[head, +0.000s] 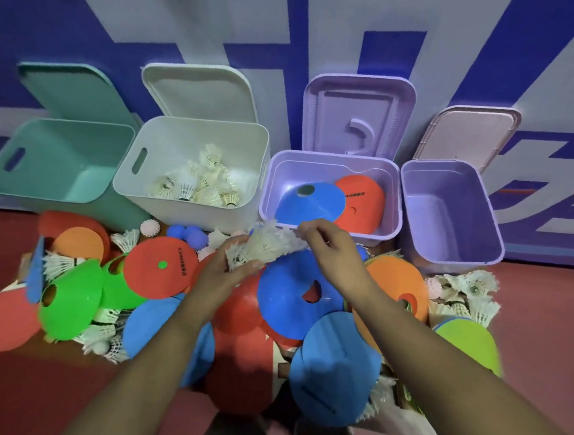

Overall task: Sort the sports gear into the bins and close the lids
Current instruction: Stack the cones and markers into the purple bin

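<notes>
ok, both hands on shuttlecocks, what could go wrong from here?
1. The shuttlecocks are a loose bunch pinched between the left hand and right hand; some may slip back onto the pile.
2. They hang just in front of the purple bin, which holds cones. The white bin with the other shuttlecocks is further left, so a dropped one could land in the wrong bin.

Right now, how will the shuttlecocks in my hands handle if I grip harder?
Probably very light: the shuttlecocks are mostly feathers, held between left hand and right hand. The thin feathers look frayed, so squeezing likely crushes them. Bunched together, one may slip out.
</notes>
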A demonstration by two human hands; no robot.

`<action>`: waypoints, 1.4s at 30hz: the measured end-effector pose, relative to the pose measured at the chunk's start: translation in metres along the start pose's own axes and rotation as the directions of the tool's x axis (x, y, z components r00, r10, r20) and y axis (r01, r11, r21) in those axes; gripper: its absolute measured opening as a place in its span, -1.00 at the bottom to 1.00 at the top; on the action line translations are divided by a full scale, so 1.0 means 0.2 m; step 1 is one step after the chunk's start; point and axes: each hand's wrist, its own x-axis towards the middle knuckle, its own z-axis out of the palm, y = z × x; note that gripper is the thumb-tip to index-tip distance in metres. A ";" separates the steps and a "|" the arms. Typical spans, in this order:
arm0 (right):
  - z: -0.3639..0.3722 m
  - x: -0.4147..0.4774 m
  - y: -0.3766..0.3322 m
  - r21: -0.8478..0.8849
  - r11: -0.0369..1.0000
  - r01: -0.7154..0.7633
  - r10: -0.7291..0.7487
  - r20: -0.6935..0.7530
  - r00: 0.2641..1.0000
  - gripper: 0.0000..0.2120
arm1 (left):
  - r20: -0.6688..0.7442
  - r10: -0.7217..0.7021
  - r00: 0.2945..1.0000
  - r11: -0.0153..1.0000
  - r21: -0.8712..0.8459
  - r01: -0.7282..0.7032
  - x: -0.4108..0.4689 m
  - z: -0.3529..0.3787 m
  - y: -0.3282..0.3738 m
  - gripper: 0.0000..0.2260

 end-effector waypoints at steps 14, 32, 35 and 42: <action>0.45 0.27 0.28 -0.398 0.851 -0.342 0.272 -0.223 0.936 -0.74 | -0.021 -0.044 0.999 0.998 -0.041 0.043 0.02 -0.56 -0.08 -0.65; 0.62 0.30 -0.46 0.110 0.994 -0.010 0.052 -0.384 0.922 -0.82 | 0.203 0.057 0.977 0.994 0.079 -0.074 0.38 -0.92 0.10 -0.68; 0.75 0.36 -0.53 0.101 0.994 -0.040 0.067 -0.291 0.954 -0.83 | 0.245 0.103 0.964 0.986 0.103 -0.131 0.43 -0.99 0.15 -0.64; 0.98 0.51 -0.57 0.064 0.990 -0.127 0.138 -0.242 0.960 -0.87 | 0.340 0.198 0.920 0.933 0.222 -0.283 0.51 -1.16 0.25 -0.58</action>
